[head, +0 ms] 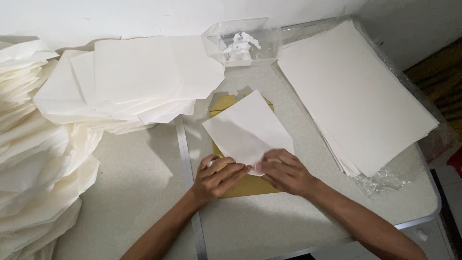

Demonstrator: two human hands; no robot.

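Both the left hand (216,175) and the right hand (284,171) press their fingers down flat on the near corner of the white paper (248,130) lying on the yellow board (250,185), and a slip could make the fold crooked.

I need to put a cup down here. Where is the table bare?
Bare table lies left of the left hand, below the folded sheets. More lies below the right hand, toward the near edge. The back is crowded: clear box, flat paper stack, white sheet.
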